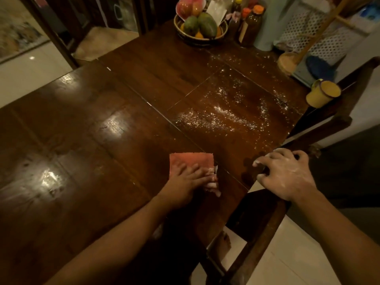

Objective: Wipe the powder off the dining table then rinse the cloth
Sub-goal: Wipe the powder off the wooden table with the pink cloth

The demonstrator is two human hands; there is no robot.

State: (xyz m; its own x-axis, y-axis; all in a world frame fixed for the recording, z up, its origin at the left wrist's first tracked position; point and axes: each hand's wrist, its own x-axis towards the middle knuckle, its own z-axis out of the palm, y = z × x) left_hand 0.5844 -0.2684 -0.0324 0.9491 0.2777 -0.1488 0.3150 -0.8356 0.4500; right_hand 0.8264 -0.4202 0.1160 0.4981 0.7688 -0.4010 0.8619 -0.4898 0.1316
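Note:
White powder (226, 116) lies scattered over the right part of the dark wooden dining table (86, 124). A folded orange-red cloth (191, 160) lies flat on the table near its right front corner. My left hand (189, 179) rests flat on the cloth's near half, fingers straight and spread. My right hand (285, 173), dusted with white powder, sits at the table's right edge with fingers curled over the edge, a hand's width right of the cloth.
A fruit basket (200, 30) with mangoes stands at the table's far end beside bottles (249, 25). A yellow mug (322, 93) sits past the right edge. A dark wooden chair (257, 233) stands below the table's right front corner. Pale tiled floor lies beyond.

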